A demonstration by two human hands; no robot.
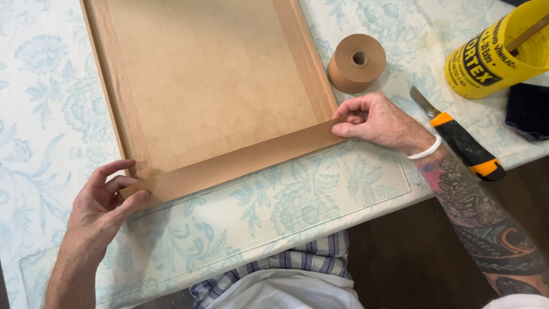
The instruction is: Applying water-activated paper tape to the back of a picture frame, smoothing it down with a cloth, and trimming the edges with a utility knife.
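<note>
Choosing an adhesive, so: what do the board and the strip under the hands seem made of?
Board: apparently fibreboard, with a matte, speckled brown, grainless face. Strip, pinched by the left hand and right hand: likely kraft paper tape, matte tan, matching the roll.

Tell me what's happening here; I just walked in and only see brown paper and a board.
A person is holding a strip of brown paper tape along the near edge of a brown board frame back, the left hand pinching one end and the right hand the other. The board lies on a floral tablecloth. A roll of brown tape, a utility knife and a yellow tub with a stick in it sit to the right, untouched.
</note>
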